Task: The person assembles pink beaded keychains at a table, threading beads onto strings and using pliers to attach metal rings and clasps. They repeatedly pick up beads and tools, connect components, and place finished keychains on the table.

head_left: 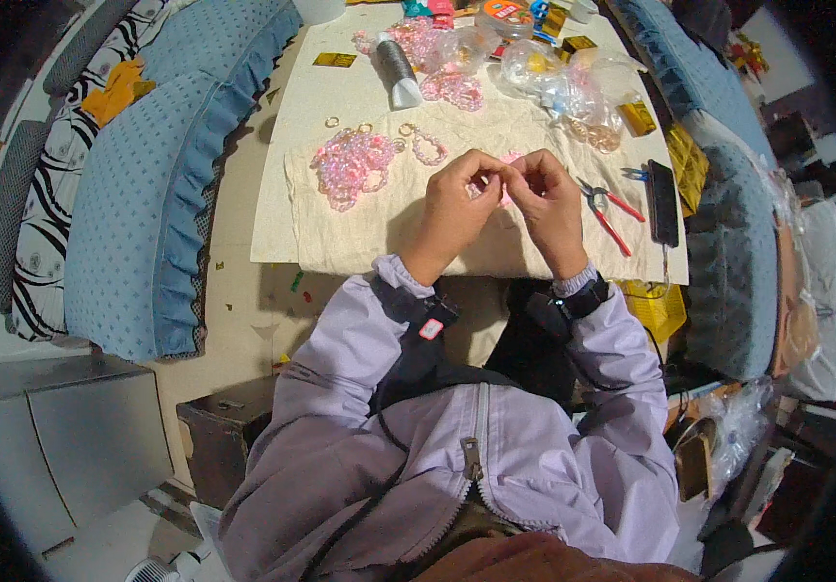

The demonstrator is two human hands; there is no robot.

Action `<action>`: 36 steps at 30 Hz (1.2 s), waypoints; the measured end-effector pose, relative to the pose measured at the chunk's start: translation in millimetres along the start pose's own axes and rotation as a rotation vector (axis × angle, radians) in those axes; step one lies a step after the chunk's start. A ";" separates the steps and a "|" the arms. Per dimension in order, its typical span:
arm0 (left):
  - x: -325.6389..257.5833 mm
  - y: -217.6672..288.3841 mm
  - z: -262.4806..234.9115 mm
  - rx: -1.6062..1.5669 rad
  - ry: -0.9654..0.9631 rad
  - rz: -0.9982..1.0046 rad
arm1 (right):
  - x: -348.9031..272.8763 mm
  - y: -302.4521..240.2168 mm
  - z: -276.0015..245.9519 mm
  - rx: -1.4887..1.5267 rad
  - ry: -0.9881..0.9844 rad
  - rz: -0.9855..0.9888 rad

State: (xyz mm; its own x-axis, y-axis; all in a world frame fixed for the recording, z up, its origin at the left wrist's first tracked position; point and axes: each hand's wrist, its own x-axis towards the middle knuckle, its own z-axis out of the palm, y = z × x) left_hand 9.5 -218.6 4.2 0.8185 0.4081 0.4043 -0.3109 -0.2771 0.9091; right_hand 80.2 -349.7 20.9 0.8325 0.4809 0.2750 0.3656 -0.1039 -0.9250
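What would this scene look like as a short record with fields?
Left hand: grip pinched, close against the right
Right hand: grip pinched; anything held is too small to make out
Pink beads: heaped left of the hands
Red-handled pliers: right of the hands, handles spread
Grey spool: beyond the heap
Surface: cream cloth over a white table

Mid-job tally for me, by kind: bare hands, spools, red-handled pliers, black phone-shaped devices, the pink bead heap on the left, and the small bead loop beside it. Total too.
Bare hands: 2 (left hand, right hand)
Grey spool: 1
Red-handled pliers: 1
Black phone-shaped device: 1
Pink bead heap: 1
Small bead loop: 1
Total: 7
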 end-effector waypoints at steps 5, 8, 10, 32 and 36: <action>3.0 -12.9 -7.1 -0.424 -0.101 -0.308 | 3.1 0.6 -7.6 0.084 -0.020 -0.040; 5.8 -16.7 -11.7 -0.519 -0.145 -0.357 | 3.9 -0.5 -13.1 0.111 -0.034 -0.049; 5.2 -16.5 -13.7 -0.549 -0.190 -0.351 | 3.4 -1.9 -15.2 0.073 -0.048 -0.074; 9.2 -4.8 -25.3 -0.664 -0.392 -0.432 | 6.7 -22.8 -27.7 -0.201 -0.190 -0.385; 7.5 -4.2 -27.9 -0.662 -0.423 -0.441 | 8.9 -30.8 -35.3 -0.274 -0.254 -0.484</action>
State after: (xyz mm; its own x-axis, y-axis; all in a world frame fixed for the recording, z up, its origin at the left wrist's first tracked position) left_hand 3.4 -190.2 6.2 0.9981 -0.0313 0.0537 -0.0345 0.4401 0.8973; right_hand 91.0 -373.0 61.1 0.4321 0.7184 0.5452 0.7994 -0.0253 -0.6003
